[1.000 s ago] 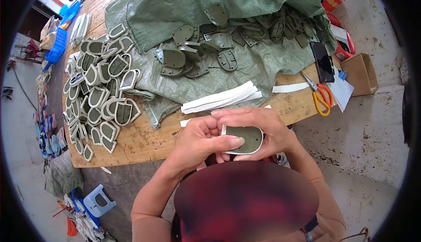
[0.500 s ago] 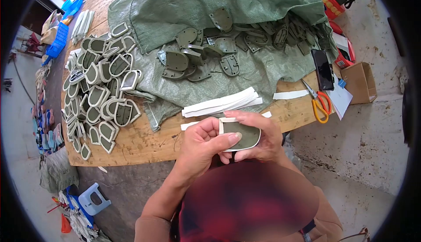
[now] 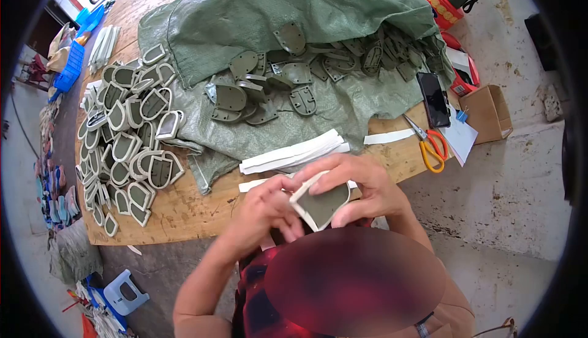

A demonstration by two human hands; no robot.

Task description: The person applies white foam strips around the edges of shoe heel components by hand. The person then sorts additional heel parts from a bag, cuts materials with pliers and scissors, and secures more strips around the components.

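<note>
A green D-shaped piece with white edging is held in front of my chest by my right hand, with fingers over its top edge and the thumb at its lower right. At its left, my left hand has its fingers apart and slightly blurred, close to the white edge. Beyond my hands a stack of white strips lies on the wooden table. Many edged pieces are heaped at the left, and bare green pieces lie on a green woven sack.
Orange-handled scissors lie at the table's right edge beside a black phone and white paper. A cardboard box stands further right. On the floor at lower left is a blue stool.
The held piece has turned so its straight edge slants. My left thumb has come off its face and the left fingers have spread, while my right hand has kept its grip.
</note>
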